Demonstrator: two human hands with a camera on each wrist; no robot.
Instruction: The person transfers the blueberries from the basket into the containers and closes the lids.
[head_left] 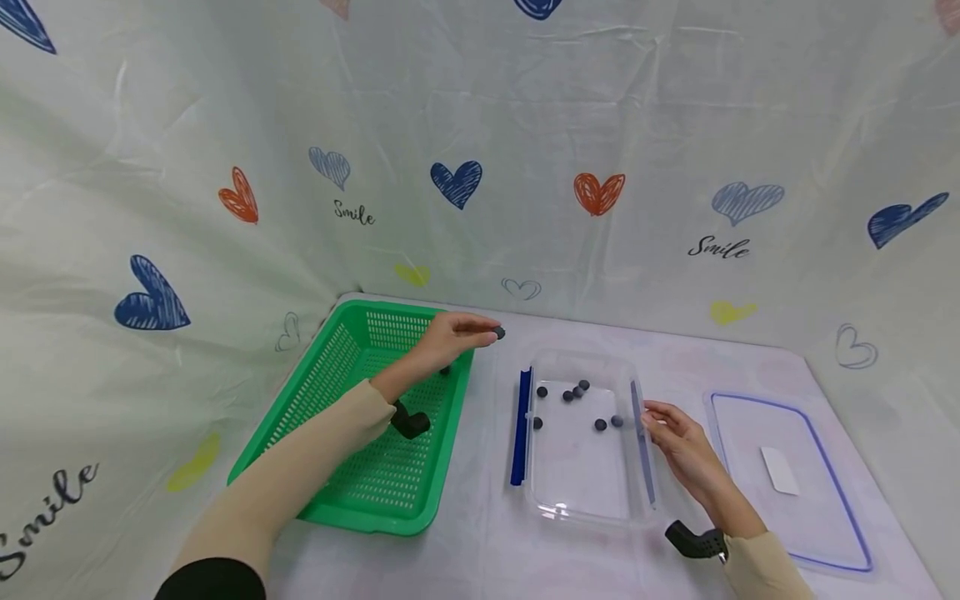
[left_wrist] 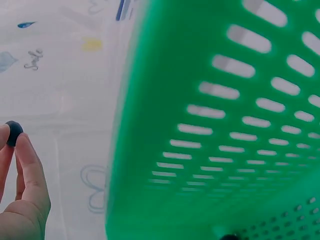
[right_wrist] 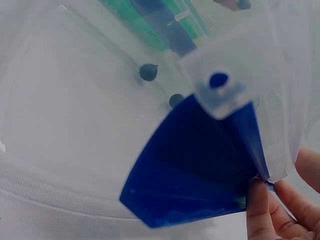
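Note:
In the head view my left hand (head_left: 448, 337) is over the right rim of the green basket (head_left: 405, 523), pinching a blueberry (head_left: 499, 332) between thumb and fingertips. The left wrist view shows the same small dark round berry (left_wrist: 15, 133) at the fingertips. My right hand (head_left: 686, 450) is at the right side of a clear plastic box (head_left: 577, 492), its thumb and fingers pinching the blue side latch (right_wrist: 190, 165). Several blueberries (head_left: 601, 425) lie scattered on the box floor. Another dark berry (head_left: 445, 370) shows in the basket, partly hidden by my left wrist.
A second blue latch (head_left: 521, 429) hangs out from the box's left side. To the right lies a clear lid (head_left: 825, 500) with a blue seal and a white rectangle (head_left: 780, 471) on it. A sheet printed with hearts (head_left: 600, 194) rises behind the table.

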